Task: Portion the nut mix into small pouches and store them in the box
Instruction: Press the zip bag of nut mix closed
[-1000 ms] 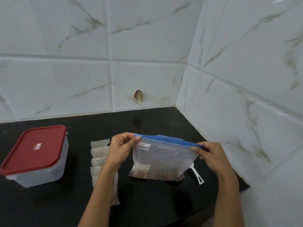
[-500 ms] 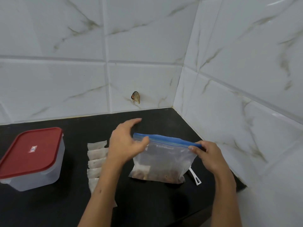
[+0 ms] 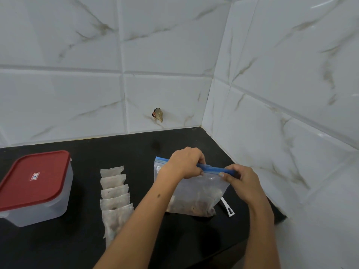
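Black counter (image 3: pixel 77 245) set in a corner of white marbled tiles (image 3: pixel 174 55). At far left, a clear plastic box (image 3: pixel 41 206) with a red lid (image 3: pixel 35 179), closed. Between box and bag, a row of small pale pouches (image 3: pixel 114 193) lying overlapped on the counter, the nearest ones partly hidden under the left forearm. On the back wall tile, just above the counter edge, a small brownish scrap (image 3: pixel 157 114) stuck on. Behind the bag's right lower corner, a white plastic piece (image 3: pixel 228 207), mostly hidden, kind unclear.

Standing upright on the counter near the right wall, a clear zip bag (image 3: pixel 202 193) with a blue strip along the top and a layer of brown nut mix (image 3: pixel 191 207) in the bottom. Left hand (image 3: pixel 185 164) closed over the blue strip near its middle, fingers curled down over the front. Right hand (image 3: pixel 243 182) pinched on the same strip at its right end, thumb in front. Hands close together, a short stretch of blue showing between them. Left top corner of the bag free, beyond the left hand. Nut mix well below both grips.
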Available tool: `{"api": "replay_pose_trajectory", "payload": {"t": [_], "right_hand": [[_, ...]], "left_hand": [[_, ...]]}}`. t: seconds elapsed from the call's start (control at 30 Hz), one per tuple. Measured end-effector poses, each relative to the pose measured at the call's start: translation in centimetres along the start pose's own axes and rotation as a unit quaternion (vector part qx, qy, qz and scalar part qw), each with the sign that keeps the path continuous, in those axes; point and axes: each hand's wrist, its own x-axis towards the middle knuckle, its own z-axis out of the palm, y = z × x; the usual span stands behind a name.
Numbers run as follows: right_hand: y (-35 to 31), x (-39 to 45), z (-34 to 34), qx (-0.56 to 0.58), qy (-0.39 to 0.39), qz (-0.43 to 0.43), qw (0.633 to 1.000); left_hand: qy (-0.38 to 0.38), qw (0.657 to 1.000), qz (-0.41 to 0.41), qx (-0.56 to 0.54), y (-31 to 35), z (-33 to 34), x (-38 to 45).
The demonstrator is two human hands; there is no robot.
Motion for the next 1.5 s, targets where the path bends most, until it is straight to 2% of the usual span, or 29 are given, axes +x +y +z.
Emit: {"api": "replay_pose_trajectory", "payload": {"t": [0.13,0.23,0.5,0.7,0.83,0.97,1.1,1.27,1.5], "right_hand": [[-1.5,0.0,0.2,-0.004,-0.041,-0.039,0.998],[-2.9,0.6,0.8,-0.061,-0.081,-0.039,0.994],[-3.5,1.5,1.4,-0.160,-0.099,-0.036,0.982],[-4.0,1.3,1.5,-0.195,-0.123,-0.027,0.973],[-4.1,0.9,1.4,-0.204,-0.111,-0.015,0.973],[-4.2,0.6,1.0,-0.217,-0.091,-0.001,0.972],[-4.9,0.7,1.2,-0.227,-0.071,-0.008,0.971],[-6.0,1.1,2.3,-0.221,-0.100,-0.034,0.970],[-6.1,1.2,3.1,-0.208,-0.096,-0.055,0.972]], "left_hand": [[0.010,1.000,0.009,-0.026,-0.3,0.1,0.0],[0.023,0.999,0.025,-0.040,-0.2,0.2,-0.1],[0.066,0.992,0.065,-0.081,-0.5,0.6,-0.4],[0.054,0.995,0.055,-0.069,-0.7,0.5,-0.5],[0.006,1.000,0.010,-0.006,-1.0,-0.6,-0.8],[0.007,0.999,-0.033,0.026,-2.3,-1.3,-1.0],[0.016,0.999,-0.033,0.027,-2.7,-1.2,-1.2],[0.031,0.999,-0.029,0.023,-2.8,-1.2,-1.2],[0.051,0.998,-0.029,-0.004,-3.6,-1.5,-1.4]]}}
